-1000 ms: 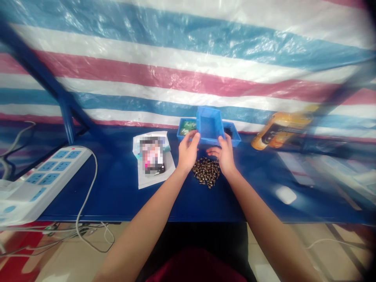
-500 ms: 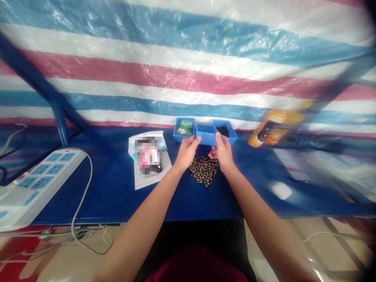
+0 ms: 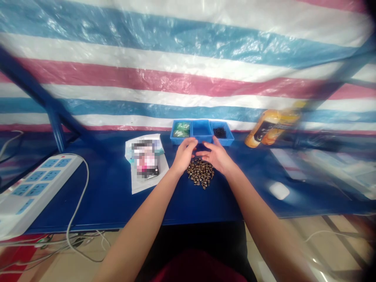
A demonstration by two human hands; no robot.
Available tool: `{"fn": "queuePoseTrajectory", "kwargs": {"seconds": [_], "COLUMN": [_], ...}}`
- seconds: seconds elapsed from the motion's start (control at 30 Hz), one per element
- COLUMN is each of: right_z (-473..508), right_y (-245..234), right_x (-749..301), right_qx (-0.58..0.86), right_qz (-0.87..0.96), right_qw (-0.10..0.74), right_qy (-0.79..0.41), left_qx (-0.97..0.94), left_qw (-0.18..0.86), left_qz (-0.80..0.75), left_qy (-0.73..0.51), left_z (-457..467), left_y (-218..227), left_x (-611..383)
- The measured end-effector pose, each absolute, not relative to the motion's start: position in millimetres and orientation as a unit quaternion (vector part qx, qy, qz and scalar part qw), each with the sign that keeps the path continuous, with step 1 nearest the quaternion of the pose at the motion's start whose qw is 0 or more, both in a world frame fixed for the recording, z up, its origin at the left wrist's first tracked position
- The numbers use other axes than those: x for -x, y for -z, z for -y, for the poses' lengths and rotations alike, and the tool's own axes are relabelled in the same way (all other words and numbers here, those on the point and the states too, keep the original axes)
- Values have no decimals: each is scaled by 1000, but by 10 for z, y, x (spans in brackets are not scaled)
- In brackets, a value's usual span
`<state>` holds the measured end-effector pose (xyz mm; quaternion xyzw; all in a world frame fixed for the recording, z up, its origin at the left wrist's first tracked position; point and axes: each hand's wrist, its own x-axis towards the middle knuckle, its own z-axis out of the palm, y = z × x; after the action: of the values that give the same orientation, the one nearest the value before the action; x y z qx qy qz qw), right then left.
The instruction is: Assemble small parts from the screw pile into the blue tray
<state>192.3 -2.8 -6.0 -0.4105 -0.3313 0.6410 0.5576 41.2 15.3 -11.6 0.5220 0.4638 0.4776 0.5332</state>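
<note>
A heap of small brass-coloured screws [image 3: 201, 174] lies on the blue table, just below both hands. Behind it, three blue bins stand side by side. The middle bin [image 3: 201, 138] has nothing visible inside, the left bin [image 3: 175, 140] holds green-and-white packets, and the right bin [image 3: 230, 138] holds small black pieces. My left hand [image 3: 185, 154] is loosely curved at the heap's upper left, open and without anything in it. My right hand [image 3: 217, 156] hovers over the heap's upper right, fingers spread, also holding nothing.
On the left sit a printed packet [image 3: 147, 164] and a white power strip [image 3: 38, 184] with its cable. To the right are orange bottles [image 3: 266, 127], a white earphone-case-like object [image 3: 279, 190] and blurred flat items. A striped plastic sheet [image 3: 182, 78] hangs behind.
Both hands have let go of the middle bin, which now stands in line between the other two. They have drawn back slightly toward the screws, and the right fingers have spread.
</note>
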Motion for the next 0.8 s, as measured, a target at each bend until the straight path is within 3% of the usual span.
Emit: {"fn": "queuePoseTrajectory", "kwargs": {"seconds": [0.13, 0.37, 0.47, 0.53, 0.7, 0.8], "right_z": [76, 12, -75, -129, -168, -158], "right_y": [0, 67, 128, 166, 209, 218], "right_x": [-1911, -1921, -2013, -2106, -2338, -2449], "right_qx": [367, 423, 484, 536, 687, 699], "right_qz": [311, 299, 259, 281, 462, 458], "right_qw": [564, 604, 649, 634, 495, 516], "right_qy": [-671, -605, -527, -481, -265, -185], "left_qx": [-550, -657, -746, -787, -810, -804], "left_qw": [488, 331, 231, 193, 213, 246], "left_qz": [-481, -502, -482, -472, -471, -462], "left_qy": [-478, -454, -397, -348, -276, -283], "left_z": [-172, -143, -120, -115, -107, -85], "left_y": [152, 151, 139, 134, 142, 146], "left_x": [-423, -394, -384, -387, -391, -380]}}
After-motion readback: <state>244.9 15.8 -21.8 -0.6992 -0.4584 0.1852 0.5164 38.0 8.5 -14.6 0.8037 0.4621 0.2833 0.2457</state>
